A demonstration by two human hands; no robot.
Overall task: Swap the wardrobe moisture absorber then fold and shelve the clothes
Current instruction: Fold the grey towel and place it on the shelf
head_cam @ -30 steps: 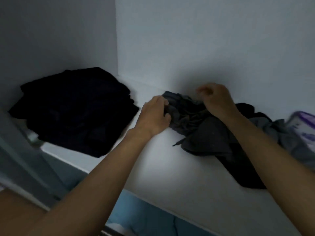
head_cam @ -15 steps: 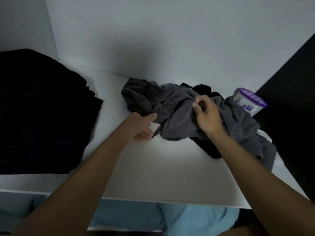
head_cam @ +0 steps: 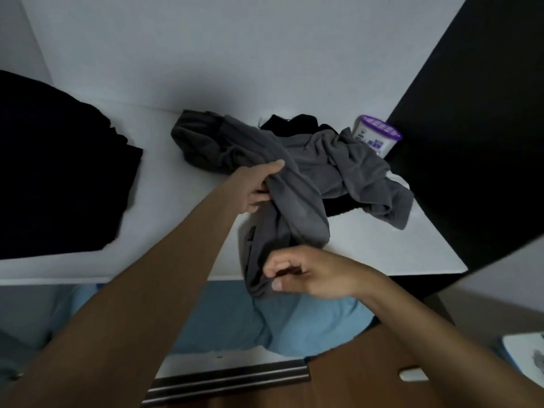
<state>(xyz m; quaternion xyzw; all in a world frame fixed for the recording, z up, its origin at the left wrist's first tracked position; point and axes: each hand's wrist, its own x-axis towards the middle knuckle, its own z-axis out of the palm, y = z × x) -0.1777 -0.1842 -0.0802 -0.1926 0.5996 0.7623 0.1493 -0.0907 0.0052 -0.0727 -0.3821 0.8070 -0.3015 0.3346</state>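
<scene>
- A person's left hand (head_cam: 259,188) has its grip closed round a bunched fold of a grey garment (head_cam: 312,169) over the middle of a white wardrobe shelf (head_cam: 182,231).
- The right hand (head_cam: 312,273) pinches the garment's lower end between thumb and curled fingers, where it hangs over the shelf's front edge.
- The rest of the garment lies crumpled over a black garment (head_cam: 297,123) near the shelf's back edge.
- A purple-lidded moisture absorber tub (head_cam: 374,139) stands in the shelf's right rear corner, just beside the grey cloth.
- A black clothes pile (head_cam: 59,172) sits at the left end, well apart.
</scene>
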